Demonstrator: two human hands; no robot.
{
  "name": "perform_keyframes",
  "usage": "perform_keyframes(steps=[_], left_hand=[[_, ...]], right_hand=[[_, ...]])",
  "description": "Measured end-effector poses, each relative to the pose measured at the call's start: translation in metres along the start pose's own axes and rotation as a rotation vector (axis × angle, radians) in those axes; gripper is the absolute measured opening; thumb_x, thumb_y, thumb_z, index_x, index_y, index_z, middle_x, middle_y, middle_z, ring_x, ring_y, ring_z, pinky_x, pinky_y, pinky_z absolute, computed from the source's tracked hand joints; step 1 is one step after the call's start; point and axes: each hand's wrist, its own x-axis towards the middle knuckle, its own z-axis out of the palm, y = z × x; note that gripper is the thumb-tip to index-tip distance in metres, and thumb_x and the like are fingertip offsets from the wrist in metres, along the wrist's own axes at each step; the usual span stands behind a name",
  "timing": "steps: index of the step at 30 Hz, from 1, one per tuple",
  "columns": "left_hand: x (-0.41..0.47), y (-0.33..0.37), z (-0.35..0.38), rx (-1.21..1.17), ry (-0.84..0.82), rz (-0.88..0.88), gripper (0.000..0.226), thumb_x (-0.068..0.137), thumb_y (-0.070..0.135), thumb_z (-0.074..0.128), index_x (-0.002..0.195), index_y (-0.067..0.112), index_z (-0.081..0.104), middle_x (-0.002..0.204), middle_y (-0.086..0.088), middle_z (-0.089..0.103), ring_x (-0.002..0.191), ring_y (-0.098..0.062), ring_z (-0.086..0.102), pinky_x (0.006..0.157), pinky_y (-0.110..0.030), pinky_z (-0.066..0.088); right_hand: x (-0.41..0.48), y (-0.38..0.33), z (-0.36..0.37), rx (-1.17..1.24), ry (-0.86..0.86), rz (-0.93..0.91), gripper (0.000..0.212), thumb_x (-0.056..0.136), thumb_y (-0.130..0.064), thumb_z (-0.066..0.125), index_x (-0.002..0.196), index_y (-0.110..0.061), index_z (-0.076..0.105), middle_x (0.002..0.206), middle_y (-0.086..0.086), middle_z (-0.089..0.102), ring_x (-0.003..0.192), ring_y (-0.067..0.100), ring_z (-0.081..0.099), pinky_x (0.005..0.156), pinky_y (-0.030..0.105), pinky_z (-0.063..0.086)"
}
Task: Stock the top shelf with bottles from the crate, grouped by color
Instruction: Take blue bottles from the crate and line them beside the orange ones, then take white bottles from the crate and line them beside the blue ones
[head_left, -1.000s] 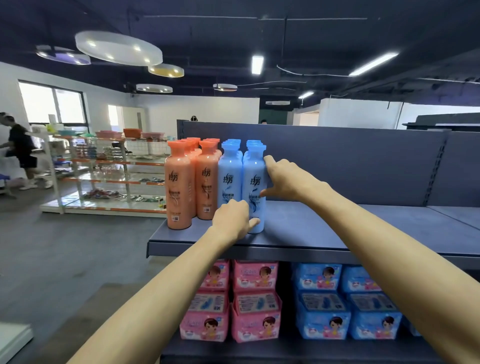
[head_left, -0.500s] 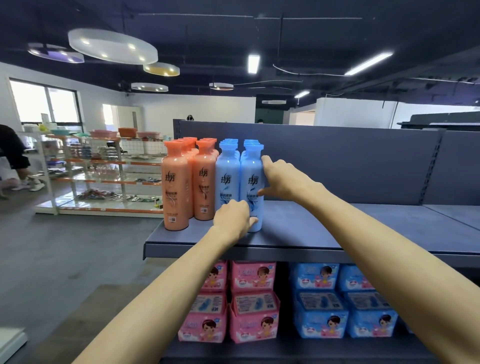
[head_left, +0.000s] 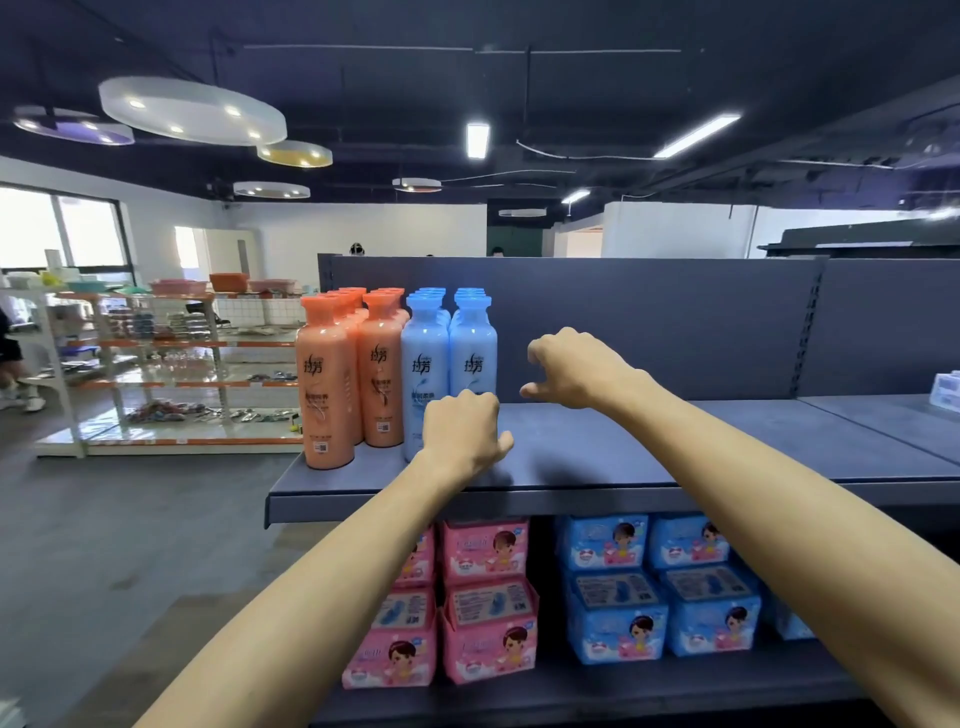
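Note:
On the left end of the grey top shelf (head_left: 649, 457) stand two groups of bottles. Several orange bottles (head_left: 327, 384) are at the far left, and several light blue bottles (head_left: 472, 353) stand right beside them. My left hand (head_left: 460, 436) hovers in front of the base of the front blue bottles with its fingers loosely curled and its thumb pointing right; I see nothing in it. My right hand (head_left: 571, 369) hangs just right of the blue bottles, apart from them, fingers loosely curled and empty. The crate is out of view.
The top shelf is bare to the right of the bottles up to a white pack (head_left: 945, 389) at the far right edge. Pink packs (head_left: 483, 597) and blue packs (head_left: 660, 587) fill the shelf below. A white display rack (head_left: 156, 364) stands across the aisle on the left.
My right hand has let go of the front blue bottle's shoulder and drawn back to the right. My left hand has loosened from that bottle's base. The view has shifted slightly right.

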Motion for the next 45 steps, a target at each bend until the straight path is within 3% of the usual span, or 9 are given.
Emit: perform_keyframes(steps=[4,12,18,28,40,45], left_hand=[[0.007,0.029,0.002,-0.040,0.030,0.060,0.031,0.085,0.044,0.056,0.083,0.017,0.042,0.087,-0.004,0.060,0.068,-0.027,0.047,0.060,-0.032,0.029],[0.015,0.108,0.015,-0.169,0.047,0.227,0.030,0.085,0.044,0.055,0.094,0.015,0.054,0.093,-0.001,0.061,0.083,-0.028,0.060,0.063,-0.032,0.032],[0.010,0.183,0.027,-0.249,0.062,0.360,0.026,0.083,0.040,0.054,0.089,0.015,0.052,0.088,-0.001,0.063,0.078,-0.028,0.059,0.060,-0.031,0.033],[-0.016,0.288,0.058,-0.345,-0.002,0.510,0.024,0.081,0.041,0.055,0.082,0.019,0.045,0.087,-0.001,0.064,0.079,-0.029,0.063,0.058,-0.032,0.032],[-0.090,0.359,0.129,-0.424,-0.252,0.571,0.025,0.084,0.042,0.053,0.085,0.020,0.041,0.091,-0.001,0.062,0.082,-0.029,0.062,0.062,-0.033,0.035],[-0.141,0.365,0.176,-0.434,-0.383,0.567,0.028,0.084,0.045,0.055,0.086,0.020,0.043,0.093,-0.002,0.062,0.084,-0.029,0.062,0.064,-0.034,0.038]], right_hand=[[-0.020,0.026,-0.004,-0.014,-0.003,0.048,0.039,0.088,-0.046,0.066,0.109,-0.013,0.062,0.105,0.008,0.061,0.088,0.029,0.062,0.079,0.038,0.054],[-0.074,0.097,-0.004,-0.047,-0.037,0.212,0.036,0.089,-0.047,0.064,0.104,-0.015,0.062,0.102,0.007,0.063,0.087,0.028,0.062,0.075,0.036,0.052],[-0.125,0.157,0.007,-0.036,-0.079,0.349,0.040,0.090,-0.048,0.064,0.115,-0.017,0.062,0.109,0.007,0.065,0.098,0.029,0.062,0.085,0.039,0.052],[-0.207,0.233,0.030,-0.053,-0.126,0.503,0.036,0.089,-0.048,0.063,0.109,-0.018,0.064,0.112,0.008,0.067,0.105,0.032,0.060,0.087,0.038,0.050],[-0.301,0.272,0.115,0.061,-0.284,0.642,0.034,0.088,-0.047,0.063,0.110,-0.020,0.064,0.110,0.009,0.065,0.102,0.030,0.061,0.081,0.034,0.048],[-0.341,0.270,0.173,0.134,-0.394,0.677,0.037,0.089,-0.050,0.062,0.111,-0.020,0.062,0.113,0.008,0.064,0.106,0.030,0.060,0.089,0.038,0.049]])
